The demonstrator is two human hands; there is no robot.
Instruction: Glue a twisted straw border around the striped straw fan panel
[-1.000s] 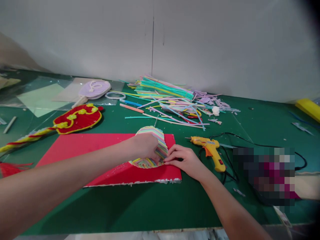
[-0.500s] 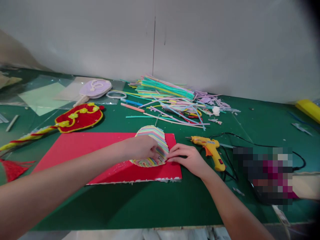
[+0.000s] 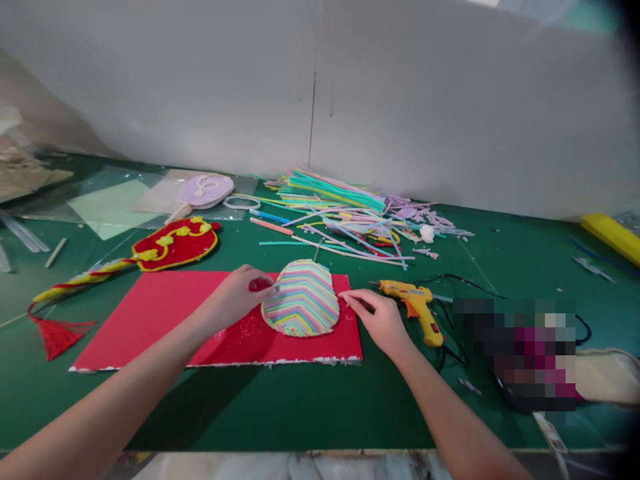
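A round panel of pastel striped pipe cleaners [image 3: 304,303] lies on the right part of a red board [image 3: 165,300], its stripes bent into chevrons. A short stem sticks up from its top. My left hand [image 3: 247,293] is beside the panel's left edge, thumb and fingertips closed together in a pinch. To the right of the panel, my right hand [image 3: 375,313] also pinches, its fingertips just off the edge. Whatever is between the fingertips of either hand is too small to make out.
A yellow glue gun [image 3: 417,307] with a black cord lies right of the board. Loose pipe cleaners [image 3: 335,193] are heaped behind. A red fan with yellow trim [image 3: 175,247] and a lilac fan [image 3: 205,191] lie to the left. A pixelated patch covers something at right.
My left hand has moved left off the panel's face, uncovering its stripes. My right hand has drawn slightly up and away from the panel's lower right edge. The view has tilted up slightly.
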